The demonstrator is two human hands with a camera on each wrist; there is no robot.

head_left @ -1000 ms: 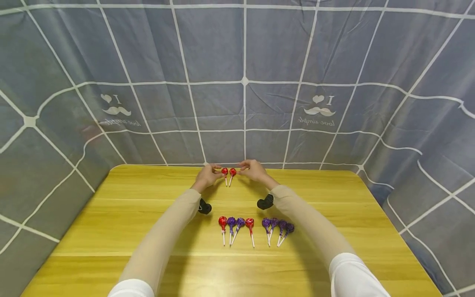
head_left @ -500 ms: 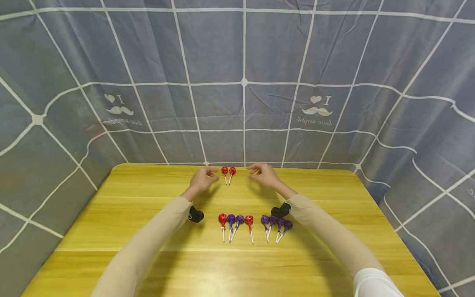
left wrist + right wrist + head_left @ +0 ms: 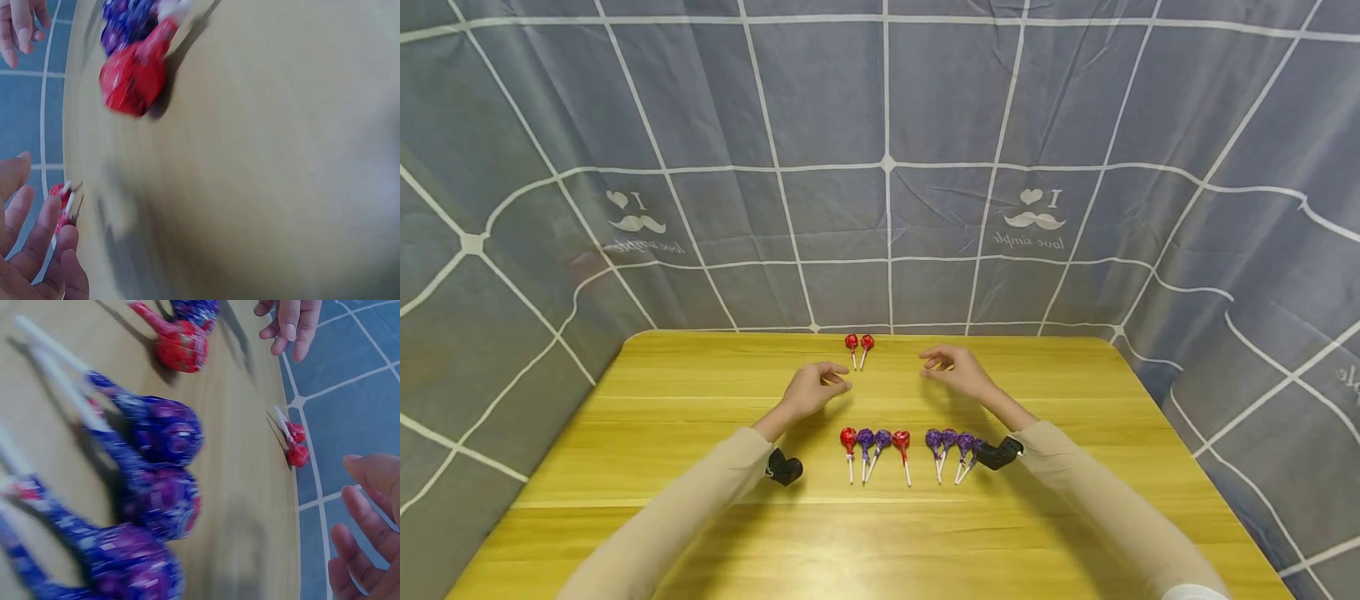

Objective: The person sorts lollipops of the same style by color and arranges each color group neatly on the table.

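My left hand [image 3: 815, 389] hovers over the table with loosely bent fingers, holding nothing. Opposite it, my right hand [image 3: 957, 370] is likewise relaxed, its fingers apart in the right wrist view. Beyond both hands, two red-wrapped lollipops [image 3: 867, 342] lie side by side near the far edge. Closer in is a row: a red lollipop [image 3: 848, 438] at the left end, two purple lollipops [image 3: 865, 439], then another red lollipop [image 3: 901, 440]. Right of these, several purple lollipops [image 3: 949, 439] lie grouped, the rightmost partly hidden by the black band on my right wrist.
The yellow wooden table [image 3: 700, 467] reaches back to a grey curtain [image 3: 835, 217] with white grid lines, which also hangs along both sides. Black wrist cameras [image 3: 784, 467] sit on both forearms, low over the table.
Both hands have drawn back from the two far red lollipops, moving nearer and farther apart. Those two lollipops stay by the far edge; the near row has not moved.
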